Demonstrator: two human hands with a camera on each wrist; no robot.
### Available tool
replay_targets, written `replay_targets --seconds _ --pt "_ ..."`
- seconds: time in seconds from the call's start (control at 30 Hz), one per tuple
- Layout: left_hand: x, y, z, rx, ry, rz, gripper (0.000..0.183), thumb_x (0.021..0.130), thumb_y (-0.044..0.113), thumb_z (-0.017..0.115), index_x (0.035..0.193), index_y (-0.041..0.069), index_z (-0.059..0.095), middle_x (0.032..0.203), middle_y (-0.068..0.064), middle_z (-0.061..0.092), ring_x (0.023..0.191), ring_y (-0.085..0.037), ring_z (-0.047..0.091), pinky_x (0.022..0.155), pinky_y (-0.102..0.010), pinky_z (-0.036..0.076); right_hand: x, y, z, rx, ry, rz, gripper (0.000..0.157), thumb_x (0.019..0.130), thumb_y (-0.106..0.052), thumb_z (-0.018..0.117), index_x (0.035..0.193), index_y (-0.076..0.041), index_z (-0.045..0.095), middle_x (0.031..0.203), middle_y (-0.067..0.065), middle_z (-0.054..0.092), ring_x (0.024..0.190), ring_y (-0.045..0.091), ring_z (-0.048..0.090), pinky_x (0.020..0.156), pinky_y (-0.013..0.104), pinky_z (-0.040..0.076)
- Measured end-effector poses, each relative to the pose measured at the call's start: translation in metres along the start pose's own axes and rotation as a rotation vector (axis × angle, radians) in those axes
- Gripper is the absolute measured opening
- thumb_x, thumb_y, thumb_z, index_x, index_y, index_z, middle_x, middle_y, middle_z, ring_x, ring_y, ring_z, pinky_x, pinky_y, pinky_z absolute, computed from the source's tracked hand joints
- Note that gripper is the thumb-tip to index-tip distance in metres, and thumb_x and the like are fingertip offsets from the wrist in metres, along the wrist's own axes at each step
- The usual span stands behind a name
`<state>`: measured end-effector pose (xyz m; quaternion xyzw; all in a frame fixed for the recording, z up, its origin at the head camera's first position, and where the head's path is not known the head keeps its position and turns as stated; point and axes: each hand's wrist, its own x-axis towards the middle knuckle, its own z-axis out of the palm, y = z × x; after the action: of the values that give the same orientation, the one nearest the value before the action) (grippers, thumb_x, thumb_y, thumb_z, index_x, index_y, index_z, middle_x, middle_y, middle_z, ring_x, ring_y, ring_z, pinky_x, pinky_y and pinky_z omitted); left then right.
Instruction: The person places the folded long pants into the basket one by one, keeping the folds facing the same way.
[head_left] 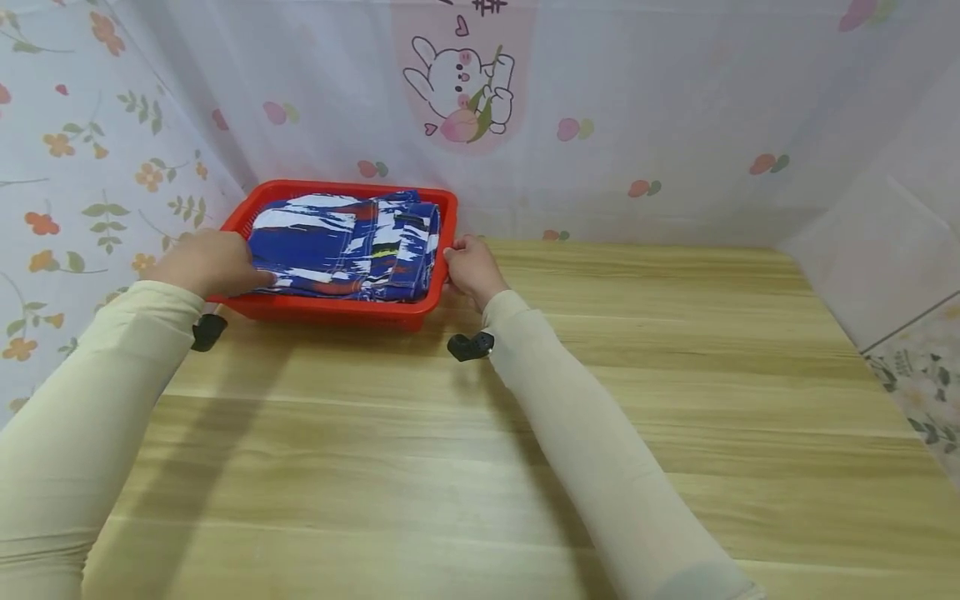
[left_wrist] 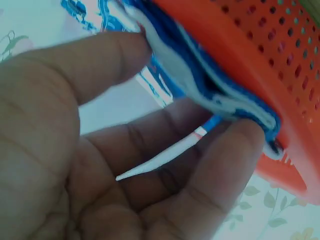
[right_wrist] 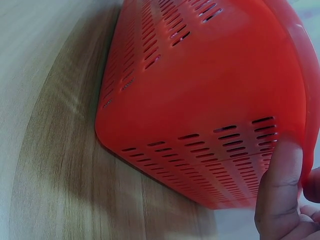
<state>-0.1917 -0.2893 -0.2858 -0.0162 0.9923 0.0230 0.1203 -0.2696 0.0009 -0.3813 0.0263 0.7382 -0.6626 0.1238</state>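
A red plastic basket (head_left: pixel 337 312) stands on the table at the back left. In it lies a folded garment (head_left: pixel 307 250), blue with white, red and yellow streaks and stitched seams. My left hand (head_left: pixel 213 262) is at the basket's left end. Seen from the left wrist, the thumb (left_wrist: pixel 112 60) and bent fingers (left_wrist: pixel 220 175) hold the folded edge of the garment (left_wrist: pixel 200 85). My right hand (head_left: pixel 474 268) grips the right rim of the basket. In the right wrist view, one finger (right_wrist: pixel 282 190) presses the slotted wall of the basket (right_wrist: pixel 225 75) just under the rim.
The wood-grain table (head_left: pixel 465 467) stretches forward and to the right of the basket. Behind it hangs a white curtain (head_left: pixel 637 108) with a rabbit print, and a flowered curtain (head_left: pixel 97 150) runs along the left, close to the basket.
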Motion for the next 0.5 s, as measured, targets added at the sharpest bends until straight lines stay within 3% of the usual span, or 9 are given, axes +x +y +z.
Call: replay_targets --seconds 0.3,0.5 --pt "-0.001 0.018 0.001 0.065 0.058 0.007 0.034 0.079 0.017 0.065 0.095 -0.013 0.059 0.074 -0.019 0.058 0.068 -0.035 0.053 0.065 -0.049 0.047 -0.001 -0.001 -0.002 0.005 -0.003 -0.006 0.020 0.097 -0.018 0.045 0.113 -0.006 0.048 0.095 0.014 0.055 0.066 0.021 0.056 0.078 0.044 0.051" --pt "0.008 0.027 0.020 0.061 0.149 0.053 0.022 0.077 0.004 0.059 0.091 -0.012 0.058 0.082 -0.028 0.058 0.070 -0.040 0.056 0.074 -0.058 0.047 0.000 0.000 -0.001 0.001 -0.012 -0.011 0.021 0.097 -0.018 0.045 0.113 -0.006 0.048 0.094 0.014 0.055 0.065 0.022 0.057 0.077 0.045 0.052"
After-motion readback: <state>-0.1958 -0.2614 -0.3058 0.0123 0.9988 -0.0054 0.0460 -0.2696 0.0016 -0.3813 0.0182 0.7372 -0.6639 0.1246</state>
